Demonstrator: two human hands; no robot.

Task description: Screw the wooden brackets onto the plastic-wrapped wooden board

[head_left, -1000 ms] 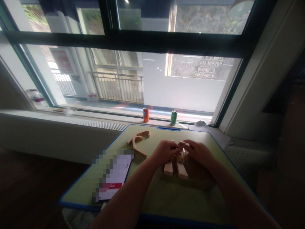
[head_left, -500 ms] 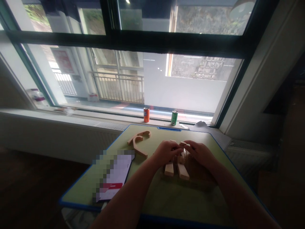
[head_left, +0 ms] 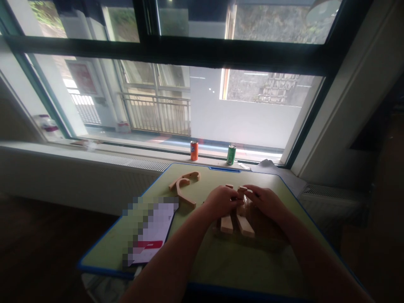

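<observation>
My left hand (head_left: 221,201) and my right hand (head_left: 267,203) meet over a small wooden assembly (head_left: 236,222) on the green table (head_left: 221,261). Both hands have their fingers curled around its upper part. Two pale wooden legs of the assembly stick out toward me below my hands. What the fingertips press on is hidden. Curved wooden pieces (head_left: 183,188) lie loose on the table to the left of my left hand.
A blurred sheet or booklet (head_left: 150,231) lies at the table's left. An orange can (head_left: 194,150) and a green can (head_left: 231,155) stand on the windowsill behind the table. A large window fills the background; a radiator (head_left: 328,202) sits at right.
Both hands stay on the wooden assembly. The two wooden legs have shifted slightly to the right and toward me; the view has tilted a little.
</observation>
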